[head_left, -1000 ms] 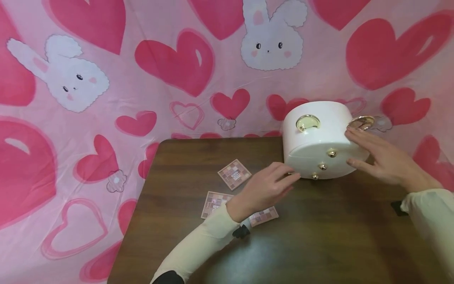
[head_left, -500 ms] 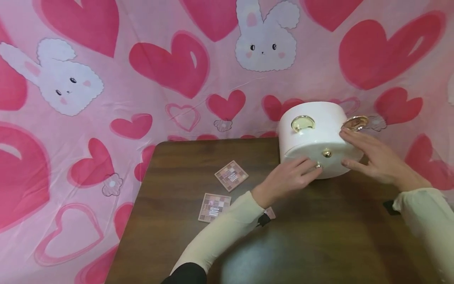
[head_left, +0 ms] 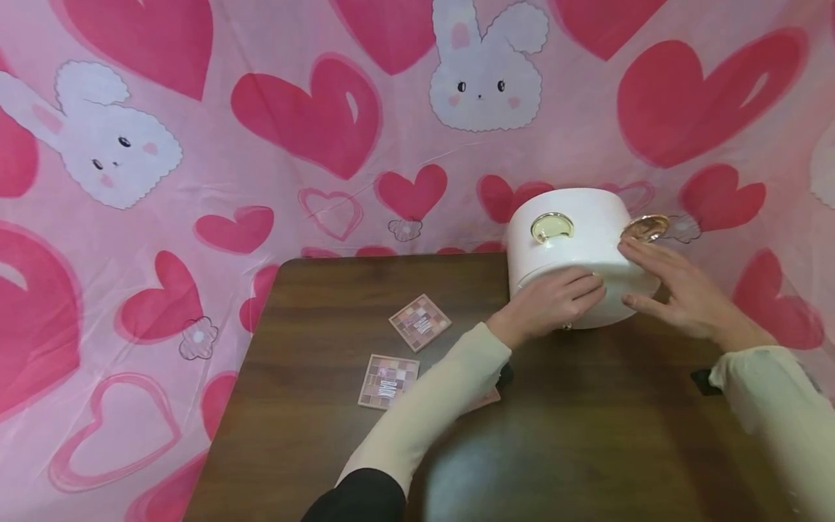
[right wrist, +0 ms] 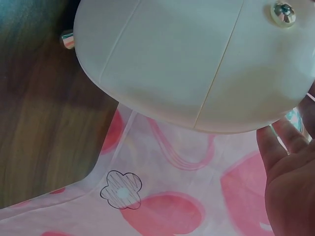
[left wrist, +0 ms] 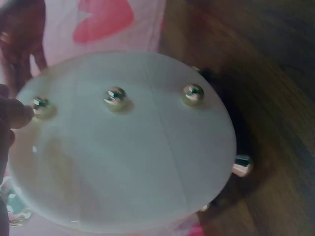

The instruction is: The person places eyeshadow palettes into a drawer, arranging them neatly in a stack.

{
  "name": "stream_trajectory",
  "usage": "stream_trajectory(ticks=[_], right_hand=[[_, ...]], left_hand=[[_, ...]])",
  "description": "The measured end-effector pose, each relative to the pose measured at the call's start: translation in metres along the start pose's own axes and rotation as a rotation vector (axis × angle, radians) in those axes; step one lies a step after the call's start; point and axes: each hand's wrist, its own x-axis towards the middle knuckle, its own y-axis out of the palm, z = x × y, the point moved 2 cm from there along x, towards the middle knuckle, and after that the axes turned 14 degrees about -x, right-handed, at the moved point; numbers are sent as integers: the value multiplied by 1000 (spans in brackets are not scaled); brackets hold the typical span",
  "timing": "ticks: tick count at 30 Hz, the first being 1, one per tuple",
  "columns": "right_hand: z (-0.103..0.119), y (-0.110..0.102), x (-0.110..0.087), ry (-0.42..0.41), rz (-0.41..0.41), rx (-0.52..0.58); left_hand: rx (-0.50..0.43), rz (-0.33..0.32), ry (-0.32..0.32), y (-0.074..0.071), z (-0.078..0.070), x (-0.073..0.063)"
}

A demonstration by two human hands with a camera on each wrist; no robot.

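Note:
A glossy white rounded drawer box (head_left: 566, 210) stands at the table's back right, with gold knobs on its front. My left hand (head_left: 551, 301) reaches across that front, fingers curled at the top knob (left wrist: 42, 105) with a fingertip against it. The middle knob (left wrist: 116, 98) and bottom knob (left wrist: 193, 93) show in the left wrist view. My right hand (head_left: 685, 290) rests against the box's right side with its fingers fairly straight, close to a gold handle (head_left: 646, 228). Another gold handle (head_left: 552, 228) sits on the box's upper left.
Several small eyeshadow palettes lie on the brown wooden table (head_left: 326, 319): one palette (head_left: 420, 322) near the back, another palette (head_left: 388, 382) closer, a third palette (head_left: 484, 400) mostly under my left sleeve. A pink heart-and-rabbit cloth (head_left: 313, 145) hangs behind the table.
My left hand has moved right and up across the box front, from its lower left edge past the middle knob to the top knob. My right hand stays at the box's side.

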Motion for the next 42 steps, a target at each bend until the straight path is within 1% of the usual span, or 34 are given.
stream_trajectory(ticks=[5, 11, 14, 18, 22, 25, 29, 32, 37, 42], right_hand=[[1, 1, -1, 4, 1, -1], [1, -1, -1, -4, -2, -4], [1, 0, -1, -4, 3, 6], [0, -1, -2, -22, -10, 38], [0, -2, -3, -54, -36, 65], [0, -4, -3, -66, -51, 72], [0, -6, -3, -84, -62, 78], [-1, -7, 0, -107, -52, 100], [-1, -10, 5, -135, -9, 145], [-4, -14, 4, -148, 1, 156]], left_hand=[[68, 29, 29, 14, 3, 4], [149, 82, 88, 25, 0, 10], [197, 84, 95, 28, -2, 14], [234, 90, 93, 30, -2, 21], [226, 136, 89, 30, -3, 25], [200, 141, 89, 30, -3, 28], [161, 86, 95, 29, -5, 30], [135, 36, 99, 28, -8, 29], [114, 25, 110, 23, -15, 25], [103, 27, 127, 20, -24, 25]])
